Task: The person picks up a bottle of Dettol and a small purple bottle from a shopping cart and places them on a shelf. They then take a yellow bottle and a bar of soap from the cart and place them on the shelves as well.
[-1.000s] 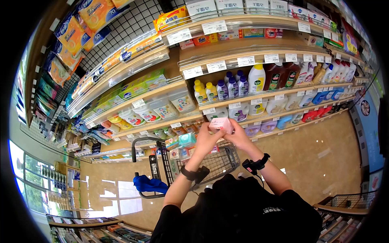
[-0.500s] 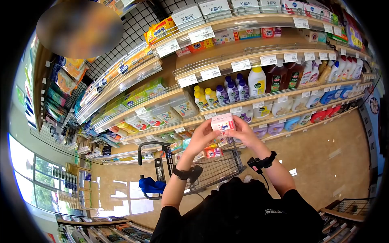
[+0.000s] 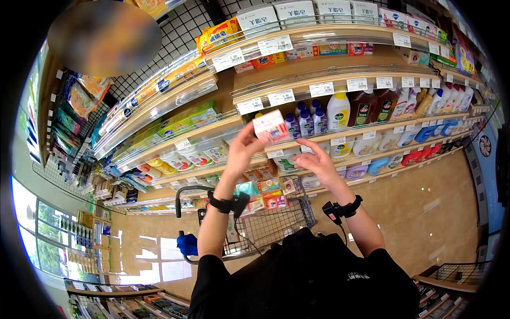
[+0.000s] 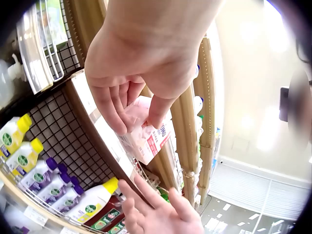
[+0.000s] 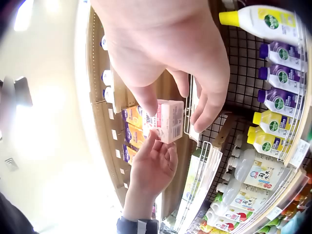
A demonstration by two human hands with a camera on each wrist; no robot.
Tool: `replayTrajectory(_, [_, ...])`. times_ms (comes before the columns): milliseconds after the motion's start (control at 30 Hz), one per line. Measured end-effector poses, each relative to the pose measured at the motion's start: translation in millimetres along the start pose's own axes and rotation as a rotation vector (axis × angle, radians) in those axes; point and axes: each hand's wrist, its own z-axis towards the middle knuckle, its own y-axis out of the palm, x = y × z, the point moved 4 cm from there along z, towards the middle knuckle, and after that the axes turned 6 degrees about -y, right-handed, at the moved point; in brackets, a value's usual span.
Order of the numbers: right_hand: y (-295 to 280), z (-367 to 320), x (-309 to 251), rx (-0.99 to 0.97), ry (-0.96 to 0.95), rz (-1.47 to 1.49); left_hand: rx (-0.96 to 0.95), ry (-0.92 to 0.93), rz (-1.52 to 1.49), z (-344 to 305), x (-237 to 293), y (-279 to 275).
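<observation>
A small pink and white OMO box (image 3: 271, 127) is held up by my left hand (image 3: 241, 151), whose thumb and fingers pinch one end of it. In the left wrist view, red print shows on the face of the box (image 4: 150, 148) turned away from that hand. My right hand (image 3: 319, 162) hovers to the right of the box, its fingers spread and holding nothing. Seen from the right wrist, the left hand (image 5: 152, 170) grips the box from below. Behind the box stand purple-capped Dettol bottles (image 3: 305, 122) on a shelf.
Below my hands stands a wire shopping cart (image 3: 273, 227) with several small packages (image 3: 271, 185) in it and a blue cloth (image 3: 187, 244) at its handle end. Shelves of boxed soap (image 3: 258, 20) and bottles (image 3: 338, 110) run across the front. Price tags line the shelf edges.
Both hands held the box earlier. The right hand has let go and moved apart, while the left has carried the box up and to the left, tilting it.
</observation>
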Motion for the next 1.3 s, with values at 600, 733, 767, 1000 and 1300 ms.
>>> replayTrajectory(600, [-30.4, -13.3, 19.1, 0.142, 0.017, -0.098, 0.140, 0.347, 0.030, 110.5, 36.5, -52.7])
replayTrajectory(733, [-35.2, -13.5, 23.5, 0.146, 0.028, -0.105, 0.174, 0.314, 0.059, 138.4, 29.9, -65.3])
replayTrajectory(767, [-36.1, -13.2, 24.6, 0.149, 0.028, -0.100, 0.184, 0.298, 0.072, 144.9, 26.7, -69.4])
replayTrajectory(1000, [-39.4, -11.8, 28.6, 0.151, 0.029, -0.091, 0.206, 0.297, 0.017, 159.8, 22.8, -77.0])
replayTrajectory(1300, [-46.8, -12.6, 28.0, 0.169, 0.034, -0.100, 0.137, 0.154, 0.039, 177.7, 14.4, -89.2])
